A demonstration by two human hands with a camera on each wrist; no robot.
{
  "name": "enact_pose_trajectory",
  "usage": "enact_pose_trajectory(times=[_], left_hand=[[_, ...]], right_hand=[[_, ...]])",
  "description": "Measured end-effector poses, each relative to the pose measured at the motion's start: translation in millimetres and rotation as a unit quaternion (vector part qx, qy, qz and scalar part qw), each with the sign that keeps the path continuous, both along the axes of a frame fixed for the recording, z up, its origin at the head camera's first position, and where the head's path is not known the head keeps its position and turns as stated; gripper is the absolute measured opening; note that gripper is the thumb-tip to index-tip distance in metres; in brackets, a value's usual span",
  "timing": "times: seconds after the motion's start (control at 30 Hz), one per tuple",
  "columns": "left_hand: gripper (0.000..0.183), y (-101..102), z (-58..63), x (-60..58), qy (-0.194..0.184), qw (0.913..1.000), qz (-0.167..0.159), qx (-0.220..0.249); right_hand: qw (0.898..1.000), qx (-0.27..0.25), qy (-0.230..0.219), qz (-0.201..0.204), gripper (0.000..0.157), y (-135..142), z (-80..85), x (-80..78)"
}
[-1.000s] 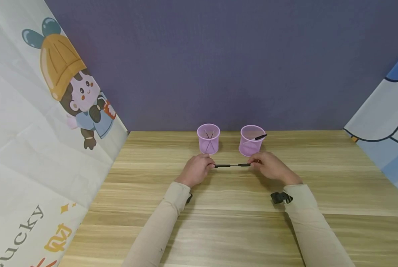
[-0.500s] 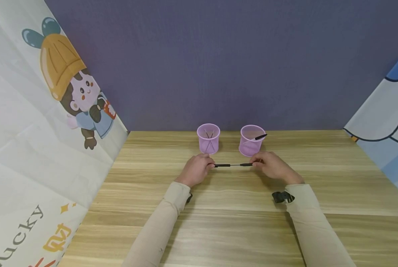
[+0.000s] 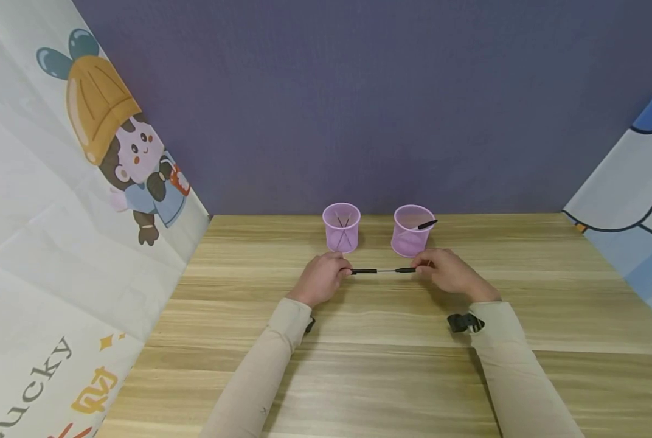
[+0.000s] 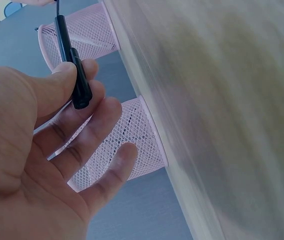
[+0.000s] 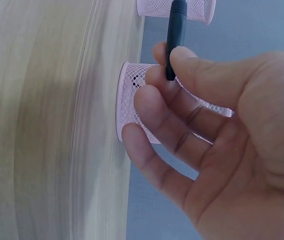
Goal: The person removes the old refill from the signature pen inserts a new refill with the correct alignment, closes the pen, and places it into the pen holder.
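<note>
Between finger and thumb, my left hand [image 3: 320, 278] pinches a black pen barrel [image 4: 70, 55] with a clip along its side. My right hand [image 3: 449, 274] pinches a black ridged pen piece [image 5: 176, 37], its outer end lying against the fingers. A thin rod [image 3: 386, 271] bridges the gap between these two black parts, all nearly in one level line above the table. The other fingers of both hands are loosely bent, holding nothing. Whether the rod is fixed to the right piece cannot be told.
Behind the left hand stands a pink mesh cup [image 3: 341, 229] with crossed thin sticks [image 3: 343, 236] inside. Another pink mesh cup [image 3: 408, 241] behind the right hand holds a slim item with a black end [image 3: 427, 224]. A dark panel [image 3: 381, 109] rises beyond the wooden table [image 3: 370, 371].
My right hand has shifted slightly right with the ridged piece, and a longer stretch of rod shows. The left hand and both cups have stayed in place.
</note>
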State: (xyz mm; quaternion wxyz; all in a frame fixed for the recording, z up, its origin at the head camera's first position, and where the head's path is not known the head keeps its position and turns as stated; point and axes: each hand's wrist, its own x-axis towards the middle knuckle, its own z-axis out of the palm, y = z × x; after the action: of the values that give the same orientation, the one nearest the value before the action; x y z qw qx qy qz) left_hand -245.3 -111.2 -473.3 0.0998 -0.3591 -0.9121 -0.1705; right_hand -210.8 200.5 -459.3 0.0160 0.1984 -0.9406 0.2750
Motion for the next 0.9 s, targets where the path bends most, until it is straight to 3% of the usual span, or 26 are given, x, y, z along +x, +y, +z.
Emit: enact_pose_trajectory(times=[0.9], left_hand=[[0.014,-0.1,-0.2,-0.3,-0.002,0.9999,0.01,0.003]], right_hand=[[1.0,-0.008,-0.002,-0.006,0.009,7.5,2.8,2.0]])
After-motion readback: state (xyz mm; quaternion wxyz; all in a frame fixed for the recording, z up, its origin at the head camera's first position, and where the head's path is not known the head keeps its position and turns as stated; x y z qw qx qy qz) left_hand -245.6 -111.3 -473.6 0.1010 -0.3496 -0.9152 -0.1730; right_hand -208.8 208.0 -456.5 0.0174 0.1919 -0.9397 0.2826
